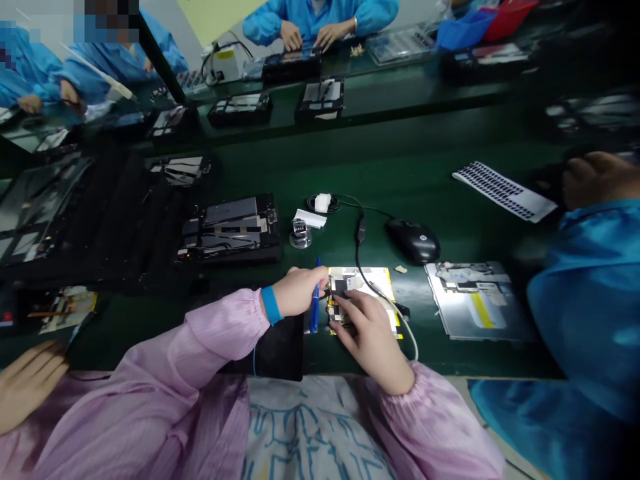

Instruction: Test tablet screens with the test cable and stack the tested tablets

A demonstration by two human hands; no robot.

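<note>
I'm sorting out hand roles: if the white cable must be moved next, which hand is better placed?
Probably the right hand: it is closer to the white cable, which curves past it. The left hand is farther off, at the blue pen.

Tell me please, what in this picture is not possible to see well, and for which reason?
All in the head view:
- Part of the yellow-edged panel: covered by the right hand.
- What the fingertips of the left hand touch: hidden by that hand itself.
- Digits on the small counter: too small.
- Marks on the black-and-white sheet: too small.
- A co-worker's hand: cut off by the left edge.
</note>
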